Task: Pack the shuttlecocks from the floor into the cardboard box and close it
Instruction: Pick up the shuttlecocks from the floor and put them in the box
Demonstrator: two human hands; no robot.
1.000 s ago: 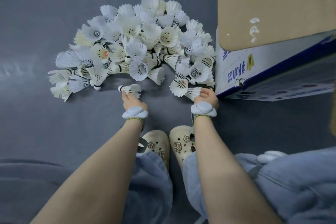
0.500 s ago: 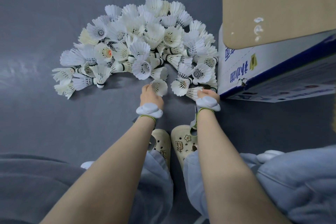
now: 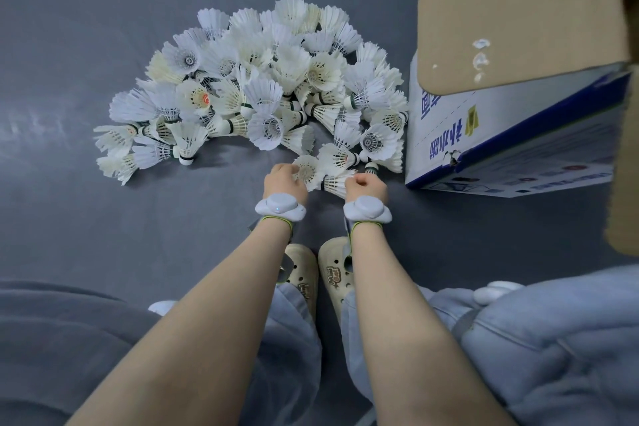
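A heap of white feathered shuttlecocks (image 3: 262,86) lies on the grey floor (image 3: 86,235), just left of the white-and-blue cardboard box (image 3: 501,135), whose brown flap (image 3: 518,10) stands open. The left hand (image 3: 284,176) pinches one white shuttlecock (image 3: 307,171) at the heap's near edge. Beside it, the right hand (image 3: 366,183) curls its fingers round another white shuttlecock (image 3: 334,183). Both wrists carry pale grey bands (image 3: 280,209).

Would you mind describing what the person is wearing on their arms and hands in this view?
Both forearms are bare, with no sleeves or gloves. The left hand and right hand each have a rounded, pale grey-white tracker strapped at the wrist on a dark band edged in yellow-green. A small light dot shows on the left one.
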